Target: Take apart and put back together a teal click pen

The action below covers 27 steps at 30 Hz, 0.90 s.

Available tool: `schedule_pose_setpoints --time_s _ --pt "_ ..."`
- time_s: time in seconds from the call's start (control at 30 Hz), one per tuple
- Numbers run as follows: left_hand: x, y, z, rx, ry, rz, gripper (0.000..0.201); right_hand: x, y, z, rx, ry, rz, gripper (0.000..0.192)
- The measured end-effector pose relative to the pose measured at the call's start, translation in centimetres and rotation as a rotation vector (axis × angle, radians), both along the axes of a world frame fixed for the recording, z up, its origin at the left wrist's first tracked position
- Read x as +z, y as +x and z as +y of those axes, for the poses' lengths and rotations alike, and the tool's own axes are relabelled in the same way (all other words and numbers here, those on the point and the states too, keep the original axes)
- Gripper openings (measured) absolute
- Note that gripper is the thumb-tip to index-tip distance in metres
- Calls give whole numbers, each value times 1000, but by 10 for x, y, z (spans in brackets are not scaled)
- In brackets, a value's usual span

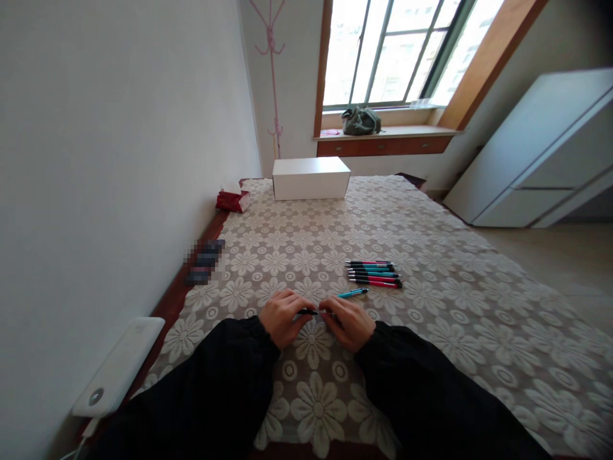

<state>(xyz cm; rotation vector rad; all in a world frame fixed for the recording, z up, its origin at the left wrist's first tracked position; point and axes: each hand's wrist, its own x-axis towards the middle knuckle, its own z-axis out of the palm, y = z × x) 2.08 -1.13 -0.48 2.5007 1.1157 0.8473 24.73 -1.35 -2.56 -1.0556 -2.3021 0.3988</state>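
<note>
Low over the flower-patterned tablecloth [313, 342], my two hands meet almost fingertip to fingertip. My left hand [285, 318] is closed on a slim black pen part [307, 312] that points toward the right hand. The fingers of my right hand [348, 321] are pinched at the end of that part; a thin, pale piece seems to be between them, too small to name. Just beyond the right hand lies a teal pen piece [354, 293], its near end hidden by the fingers. Farther off, several red, teal and black pens [374, 274] lie side by side.
A white box [311, 179] stands at the table's far end, with a red tissue pack [233, 200] to its left. Along the left wall are a blurred dark object [205, 262] and a white device [119, 364] with a cable. A white refrigerator [541, 147] stands right.
</note>
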Motion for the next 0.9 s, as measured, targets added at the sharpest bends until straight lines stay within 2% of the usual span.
schedule_pose_setpoints --time_s 0.33,0.53,0.9 --pt "1 -1 0 -13 -1 -6 9 -1 -1 0 44 -28 37 11" --pt "1 0 0 -39 -11 -22 9 0 0 0 19 -34 0 12" --pt "-2 -1 1 24 -27 -8 9 2 1 0 -11 28 -38 18"
